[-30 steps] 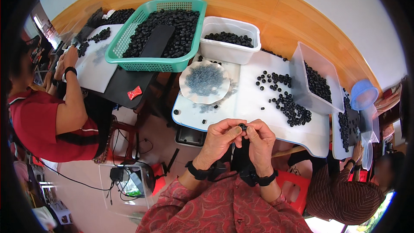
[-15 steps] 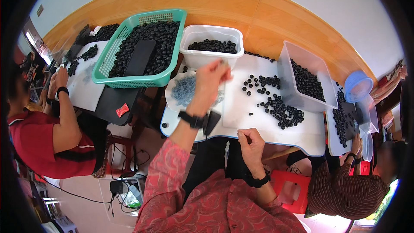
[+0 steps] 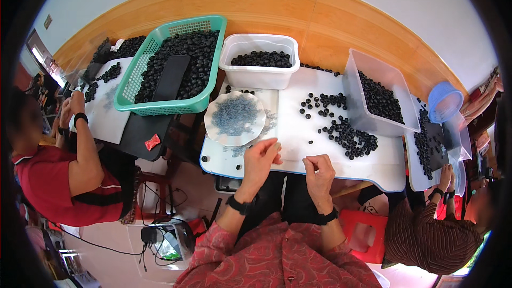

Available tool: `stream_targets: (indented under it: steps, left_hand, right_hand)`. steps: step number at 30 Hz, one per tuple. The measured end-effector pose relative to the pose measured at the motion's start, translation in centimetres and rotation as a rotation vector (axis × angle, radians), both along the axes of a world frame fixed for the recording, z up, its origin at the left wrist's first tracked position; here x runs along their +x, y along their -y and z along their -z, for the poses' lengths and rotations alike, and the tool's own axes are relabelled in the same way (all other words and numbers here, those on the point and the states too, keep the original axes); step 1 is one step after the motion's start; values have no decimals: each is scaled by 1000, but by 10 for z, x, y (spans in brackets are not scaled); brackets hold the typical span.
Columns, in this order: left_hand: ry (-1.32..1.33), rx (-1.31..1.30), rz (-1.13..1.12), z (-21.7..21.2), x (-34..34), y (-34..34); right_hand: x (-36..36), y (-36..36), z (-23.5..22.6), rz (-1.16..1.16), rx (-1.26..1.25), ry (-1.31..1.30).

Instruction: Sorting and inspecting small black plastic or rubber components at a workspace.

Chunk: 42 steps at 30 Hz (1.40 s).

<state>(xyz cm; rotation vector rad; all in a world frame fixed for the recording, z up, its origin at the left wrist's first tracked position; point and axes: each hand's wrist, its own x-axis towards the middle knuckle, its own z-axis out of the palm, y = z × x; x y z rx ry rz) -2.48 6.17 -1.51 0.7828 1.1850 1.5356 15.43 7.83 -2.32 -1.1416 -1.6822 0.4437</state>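
Pinched right hand (image 3: 318,169) grip holds something too small to tell.

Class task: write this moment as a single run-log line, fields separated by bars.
left hand: raised beside wavy dish | right hand: loosely closed at white table edge | black rings: loose ahead

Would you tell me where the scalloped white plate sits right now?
In the head view, the scalloped white plate sits left on the white table, just beyond the left hand.
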Motion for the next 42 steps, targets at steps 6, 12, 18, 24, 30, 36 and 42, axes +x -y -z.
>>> stream_targets:
  steps: [6,12,18,24,30,36,42]
  left_hand:
    - [-14,-14,-95,22,9,42]
    - [-121,67,-233,30,7,41]
    - [-164,74,-235,45,-5,33]
    - [-208,89,-206,50,-6,31]
    - [-266,90,-192,49,-4,32]
    - [-286,98,-198,49,-4,34]
    - [-335,96,-209,51,-4,35]
  right_hand:
    - [4,-12,3,8,44,50]
    - [12,-25,36,100,-39,30]
    - [13,-27,42,124,-86,91]
    - [8,-27,45,130,-33,-14]
    - [9,-27,47,166,1,14]
    - [9,-27,51,177,22,29]
    - [9,-25,45,157,38,47]
